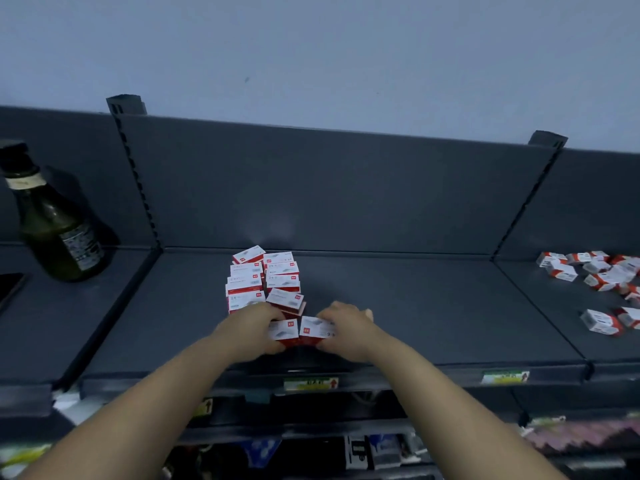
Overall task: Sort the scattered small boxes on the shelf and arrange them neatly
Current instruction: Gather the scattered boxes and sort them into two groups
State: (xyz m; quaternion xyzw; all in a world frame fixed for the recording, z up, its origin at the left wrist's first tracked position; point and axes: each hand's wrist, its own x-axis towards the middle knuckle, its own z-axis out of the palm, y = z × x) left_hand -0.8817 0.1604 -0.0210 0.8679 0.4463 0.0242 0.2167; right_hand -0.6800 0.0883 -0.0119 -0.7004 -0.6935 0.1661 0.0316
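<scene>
Small red-and-white boxes are lined up in two rows [265, 278] running front to back on the dark grey shelf [415, 306]. At the front of the rows, my left hand [252, 329] grips one box [284, 330] from its left side. My right hand [346, 329] grips a second box [313, 328] from its right side. The two boxes touch side by side between my hands. One box [285, 299] just behind them lies slightly askew on top of the right row.
Several more red-and-white boxes [595, 275] lie scattered on the neighbouring shelf section at the right. A dark green bottle [59, 230] stands on the left section. A back panel rises behind the shelf, and lower shelves with goods sit below the front edge.
</scene>
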